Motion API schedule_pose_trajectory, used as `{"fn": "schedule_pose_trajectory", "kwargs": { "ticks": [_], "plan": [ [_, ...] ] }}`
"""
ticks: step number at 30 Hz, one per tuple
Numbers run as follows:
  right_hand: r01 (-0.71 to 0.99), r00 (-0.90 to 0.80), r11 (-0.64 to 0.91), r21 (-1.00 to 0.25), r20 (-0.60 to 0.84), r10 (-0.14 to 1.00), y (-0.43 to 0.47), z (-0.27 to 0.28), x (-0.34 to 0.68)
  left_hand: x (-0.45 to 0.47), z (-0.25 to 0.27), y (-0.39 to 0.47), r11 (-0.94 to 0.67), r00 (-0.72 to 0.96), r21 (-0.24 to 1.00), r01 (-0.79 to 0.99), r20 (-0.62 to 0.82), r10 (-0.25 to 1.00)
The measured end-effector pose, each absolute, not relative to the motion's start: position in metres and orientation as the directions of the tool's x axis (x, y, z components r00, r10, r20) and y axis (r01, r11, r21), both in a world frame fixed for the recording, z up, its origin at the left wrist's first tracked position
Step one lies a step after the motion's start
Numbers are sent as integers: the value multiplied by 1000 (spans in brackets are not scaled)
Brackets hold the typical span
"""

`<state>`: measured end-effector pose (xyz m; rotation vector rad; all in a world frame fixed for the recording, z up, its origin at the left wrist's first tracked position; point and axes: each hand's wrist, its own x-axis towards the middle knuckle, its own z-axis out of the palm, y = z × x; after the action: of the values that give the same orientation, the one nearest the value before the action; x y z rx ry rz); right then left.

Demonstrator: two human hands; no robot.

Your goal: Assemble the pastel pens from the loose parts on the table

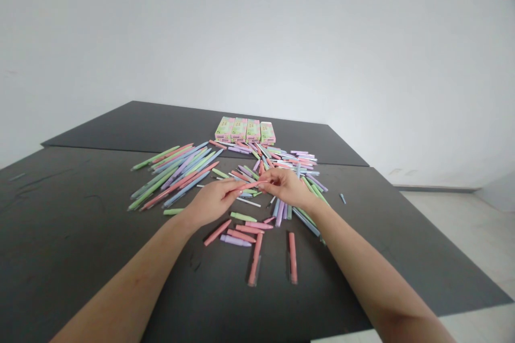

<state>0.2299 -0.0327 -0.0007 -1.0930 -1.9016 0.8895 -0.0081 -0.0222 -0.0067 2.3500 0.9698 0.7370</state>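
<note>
My left hand and my right hand meet over the middle of the table, each with its fingers closed on one end of a slim pink pen part. The fingers partly hide it. Below the hands lie short pen pieces, among them a green one, a purple one and several pink ones. Closer to me are two longer pink pen barrels with clear ends. Thin white refills rest just under my fingers.
On the left is a pile of long green, pink, blue and purple pens. More loose pen parts are scattered behind my hands and to the right. Several small green-and-pink boxes stand in a row at the back of the black table, before a white wall.
</note>
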Motion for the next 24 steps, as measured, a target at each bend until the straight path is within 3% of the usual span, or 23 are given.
{"fn": "schedule_pose_trajectory", "kwargs": {
  "ticks": [11,18,24],
  "plan": [
    [460,-322,189,-868,35,946,-36,-5,220,-10,-6,-23,-703,629,434,563,327,705],
    [406,-355,441,-801,307,883,-33,-2,230,-14,-4,-19,-701,614,442,560,347,709],
    [512,-314,371,-775,233,920,-36,-6,224,-12,-9,-19,-740,626,383,553,395,672]
  ]
}}
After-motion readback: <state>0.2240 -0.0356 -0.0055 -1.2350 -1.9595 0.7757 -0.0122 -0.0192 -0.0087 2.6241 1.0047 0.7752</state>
